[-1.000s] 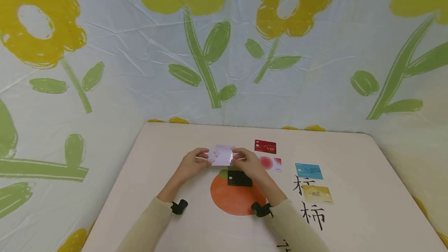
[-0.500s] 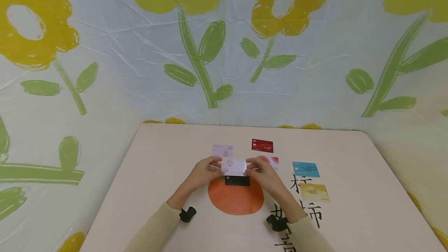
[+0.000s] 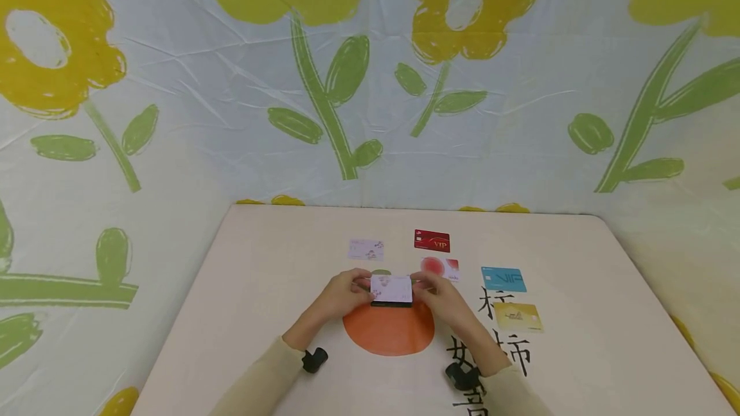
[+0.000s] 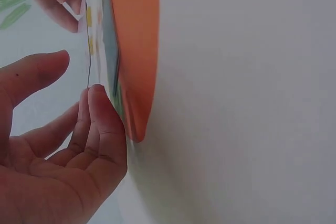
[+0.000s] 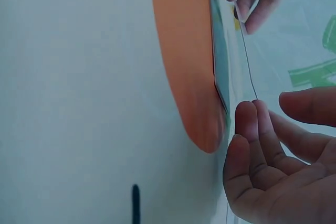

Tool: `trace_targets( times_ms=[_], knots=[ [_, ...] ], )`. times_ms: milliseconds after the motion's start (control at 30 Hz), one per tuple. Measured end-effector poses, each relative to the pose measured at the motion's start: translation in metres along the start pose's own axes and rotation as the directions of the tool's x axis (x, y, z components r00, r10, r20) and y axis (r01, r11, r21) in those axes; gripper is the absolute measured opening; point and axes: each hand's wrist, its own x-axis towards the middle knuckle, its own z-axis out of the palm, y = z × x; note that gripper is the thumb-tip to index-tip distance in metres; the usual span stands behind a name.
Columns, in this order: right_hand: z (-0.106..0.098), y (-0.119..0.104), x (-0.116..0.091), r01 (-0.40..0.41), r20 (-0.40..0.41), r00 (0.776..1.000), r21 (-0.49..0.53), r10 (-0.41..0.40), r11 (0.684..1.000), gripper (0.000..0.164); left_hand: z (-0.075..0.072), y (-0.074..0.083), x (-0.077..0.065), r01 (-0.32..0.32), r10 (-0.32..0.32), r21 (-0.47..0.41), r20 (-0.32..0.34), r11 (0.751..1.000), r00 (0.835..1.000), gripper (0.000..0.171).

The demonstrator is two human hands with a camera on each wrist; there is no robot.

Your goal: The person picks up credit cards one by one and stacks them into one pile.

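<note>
A white card with small pink marks (image 3: 392, 288) is held level just above a black card (image 3: 393, 303) that lies on the top of the orange circle (image 3: 388, 329) printed on the table. My left hand (image 3: 349, 290) holds the card's left end and my right hand (image 3: 433, 291) its right end. In the left wrist view the white card (image 4: 87, 51) shows edge-on, with my fingertips (image 4: 98, 103) on its end and the thumb apart. The right wrist view shows the same card (image 5: 247, 61) with my right fingertips (image 5: 247, 124) at its end.
Other cards lie flat on the beige table (image 3: 266, 275): a pale pink one (image 3: 366, 249), a red VIP one (image 3: 431, 241), one with a red disc (image 3: 440, 268), a blue one (image 3: 503, 279) and a yellow one (image 3: 518, 317). A flowered cloth hangs behind.
Both hands have brought the white card back toward me and down, from over the pale pink card to just above the black card.
</note>
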Motion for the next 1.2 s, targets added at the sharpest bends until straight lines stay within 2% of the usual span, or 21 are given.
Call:
trace_targets(
  times_ms=[133,367,800,1200],
  knots=[
    [0.0018,0.0042,0.0015,-0.009,0.007,1.0,-0.024,0.009,1.0,0.027,0.0016,-0.0002,0.0002,0.007,-0.007,0.0,0.008,1.0,1.0,0.045],
    [0.003,0.0065,0.0039,0.021,0.02,1.0,-0.074,-0.02,0.997,0.027,0.0036,-0.0019,0.0024,0.009,-0.009,0.025,0.008,1.0,1.0,0.043],
    [0.0064,0.0081,0.0065,0.0,0.029,1.0,-0.101,0.003,0.995,0.03,0.0063,-0.0048,0.006,0.017,-0.019,0.071,0.026,0.997,0.999,0.044],
    [0.0064,0.0043,0.0041,0.012,0.031,0.999,-0.128,-0.008,0.992,0.031,0.0067,-0.0055,0.0077,0.03,-0.033,0.106,0.024,0.994,0.999,0.042]
  ],
)
